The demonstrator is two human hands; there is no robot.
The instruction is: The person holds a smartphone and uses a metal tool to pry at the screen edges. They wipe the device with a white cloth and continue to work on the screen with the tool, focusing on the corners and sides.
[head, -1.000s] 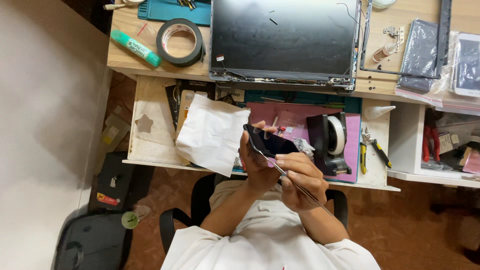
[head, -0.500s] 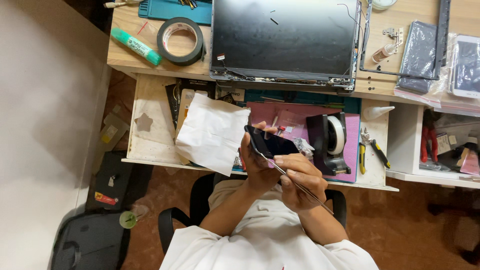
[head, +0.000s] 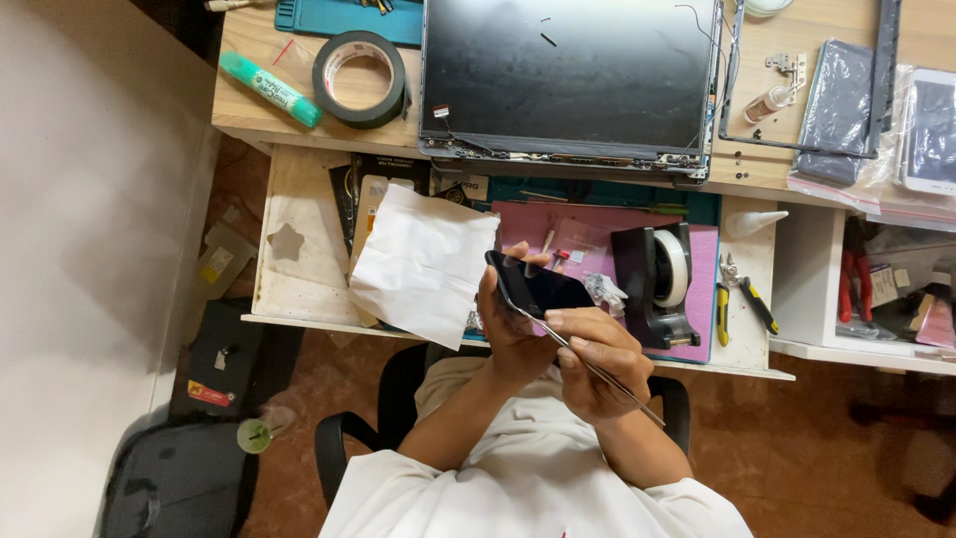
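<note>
My left hand (head: 510, 334) grips a black smartphone (head: 538, 290) from below, holding it tilted over the pull-out tray. My right hand (head: 593, 359) pinches a thin metal tool (head: 596, 369), whose tip rests against the phone's lower edge. Both hands sit close together above my lap, in front of a pink work mat (head: 588, 239). A white sheet of paper (head: 423, 261) lies just left of the phone.
A black tape dispenser (head: 657, 284) stands right of the hands. On the desk above lie a dismantled laptop screen (head: 568, 80), a black tape roll (head: 360, 78), a green marker (head: 271, 90) and a teal mat (head: 339, 18). Pliers (head: 742, 299) and small tools lie right. A black office chair (head: 368, 418) is under me.
</note>
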